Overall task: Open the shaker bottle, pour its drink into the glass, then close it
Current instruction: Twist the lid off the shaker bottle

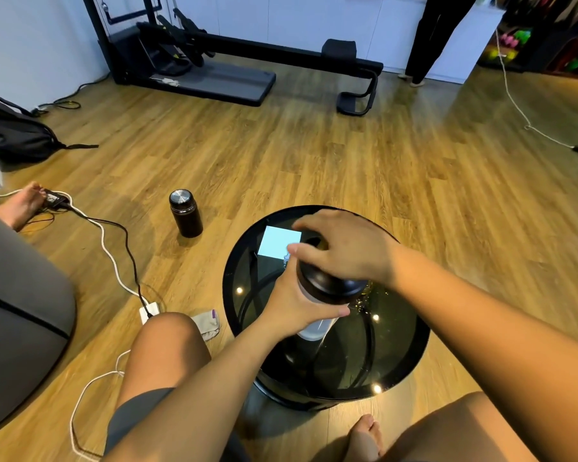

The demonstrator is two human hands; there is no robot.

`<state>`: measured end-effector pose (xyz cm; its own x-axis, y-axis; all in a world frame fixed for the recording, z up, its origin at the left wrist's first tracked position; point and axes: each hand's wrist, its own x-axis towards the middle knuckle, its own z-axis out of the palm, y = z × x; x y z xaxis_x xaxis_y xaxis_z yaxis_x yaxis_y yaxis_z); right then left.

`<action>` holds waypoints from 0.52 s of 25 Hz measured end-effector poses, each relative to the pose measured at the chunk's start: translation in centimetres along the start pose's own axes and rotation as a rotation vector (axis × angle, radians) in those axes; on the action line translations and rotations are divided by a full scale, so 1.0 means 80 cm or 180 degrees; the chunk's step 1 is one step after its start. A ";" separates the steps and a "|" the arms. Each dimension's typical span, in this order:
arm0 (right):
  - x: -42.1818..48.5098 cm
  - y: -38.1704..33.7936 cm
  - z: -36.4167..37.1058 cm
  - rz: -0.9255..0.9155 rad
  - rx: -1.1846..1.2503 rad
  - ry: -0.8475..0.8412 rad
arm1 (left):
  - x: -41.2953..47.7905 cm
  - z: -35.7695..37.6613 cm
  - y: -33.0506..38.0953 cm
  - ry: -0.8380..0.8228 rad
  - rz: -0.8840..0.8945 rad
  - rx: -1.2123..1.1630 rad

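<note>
The shaker bottle has a translucent body and a black lid. It stands on the round black glass table. My left hand is wrapped around the bottle's body just under the lid. My right hand lies over the top of the lid, fingers spread across it. A glass with a sparkling cut pattern shows only as a sliver right of the bottle, mostly hidden behind my right hand and the lid.
A dark flask with a metal cap stands on the wooden floor left of the table. Cables and a white power strip run along the floor at left. A grey cushion and another person's foot are at far left.
</note>
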<state>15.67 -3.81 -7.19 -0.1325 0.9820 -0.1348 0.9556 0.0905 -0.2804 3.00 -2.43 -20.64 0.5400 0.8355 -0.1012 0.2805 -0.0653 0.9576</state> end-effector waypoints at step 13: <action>-0.002 0.000 0.000 0.0420 -0.0707 0.0506 | -0.003 -0.002 0.004 0.0024 -0.0016 -0.0035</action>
<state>15.67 -4.00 -7.13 0.0227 0.9997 -0.0009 0.9983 -0.0227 -0.0532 2.81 -2.57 -20.26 0.5327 0.8399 -0.1039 0.2744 -0.0552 0.9600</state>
